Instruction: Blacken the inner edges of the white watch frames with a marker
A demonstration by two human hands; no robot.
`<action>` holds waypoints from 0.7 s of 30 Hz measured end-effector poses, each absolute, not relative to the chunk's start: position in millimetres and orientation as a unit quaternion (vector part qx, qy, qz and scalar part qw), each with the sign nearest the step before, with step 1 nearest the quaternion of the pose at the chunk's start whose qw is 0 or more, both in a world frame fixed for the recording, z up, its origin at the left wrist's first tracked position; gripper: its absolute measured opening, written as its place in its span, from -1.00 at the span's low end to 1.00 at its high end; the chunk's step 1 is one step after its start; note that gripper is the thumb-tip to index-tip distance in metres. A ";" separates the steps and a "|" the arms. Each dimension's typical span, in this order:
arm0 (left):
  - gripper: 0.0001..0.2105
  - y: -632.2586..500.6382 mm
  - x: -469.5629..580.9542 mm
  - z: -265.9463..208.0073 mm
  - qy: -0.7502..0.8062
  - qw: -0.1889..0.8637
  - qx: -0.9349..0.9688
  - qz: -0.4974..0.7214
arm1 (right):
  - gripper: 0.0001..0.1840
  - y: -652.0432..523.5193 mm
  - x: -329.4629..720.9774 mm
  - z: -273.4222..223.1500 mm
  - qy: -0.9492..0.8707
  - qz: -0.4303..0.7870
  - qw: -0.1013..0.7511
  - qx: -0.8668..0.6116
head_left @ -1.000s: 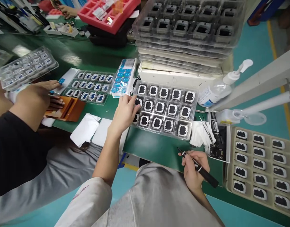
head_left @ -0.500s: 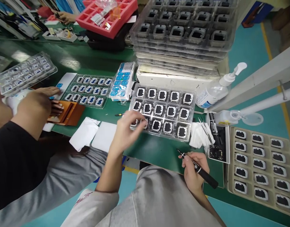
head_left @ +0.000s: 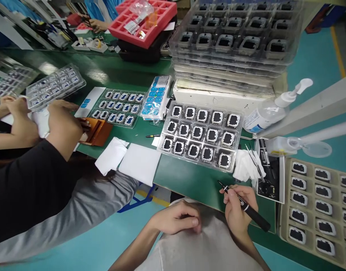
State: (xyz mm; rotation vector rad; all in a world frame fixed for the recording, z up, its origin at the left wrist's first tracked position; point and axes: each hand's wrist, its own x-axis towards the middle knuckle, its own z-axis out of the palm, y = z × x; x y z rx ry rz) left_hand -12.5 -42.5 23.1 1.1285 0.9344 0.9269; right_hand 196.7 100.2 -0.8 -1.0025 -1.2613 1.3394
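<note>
My right hand (head_left: 240, 205) grips a black marker pen (head_left: 253, 215), its uncovered dark tip pointing up and left above the green table edge. Low in front of my grey top is my left hand (head_left: 177, 218), with fingers curled in and thumb against them; nothing shows in it. Beyond both hands lies a clear plastic tray (head_left: 201, 136) holding rows of small white-rimmed black square parts, each in its own pocket. To my right, a beige tray (head_left: 310, 205) carries more such parts.
A white sheet (head_left: 139, 162) and crumpled cloth (head_left: 110, 155) lie left. Tweezers (head_left: 255, 161) rest on a white wipe (head_left: 244, 165) beside a pump bottle (head_left: 267, 114). Stacked trays (head_left: 232, 45) rise behind. At left, a co-worker's arm (head_left: 64, 128) reaches toward an orange-brown block (head_left: 98, 131).
My left hand has drawn back from the clear tray's front-left part down to my lap, its fingers curling. My right hand keeps its hold on the marker. The view has shifted left.
</note>
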 end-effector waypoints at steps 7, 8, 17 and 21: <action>-0.31 -42.6 -13.1 18.5 0.404 0.665 0.484 0.400 | -0.72 101.0 197.1 -1.2 -0.515 0.550 0.507 -0.418; -0.30 -42.2 -13.4 18.8 0.407 0.661 0.486 0.401 | -0.72 101.3 196.9 -1.4 -0.514 0.550 0.508 -0.419; -0.26 -40.6 -15.2 13.5 0.401 0.682 0.476 0.384 | -0.76 97.2 193.4 -0.2 -0.511 0.545 0.538 -0.391; -0.30 -31.2 -13.7 13.0 0.375 0.658 0.515 0.403 | -0.73 97.1 198.0 -4.8 -0.520 0.542 0.531 -0.392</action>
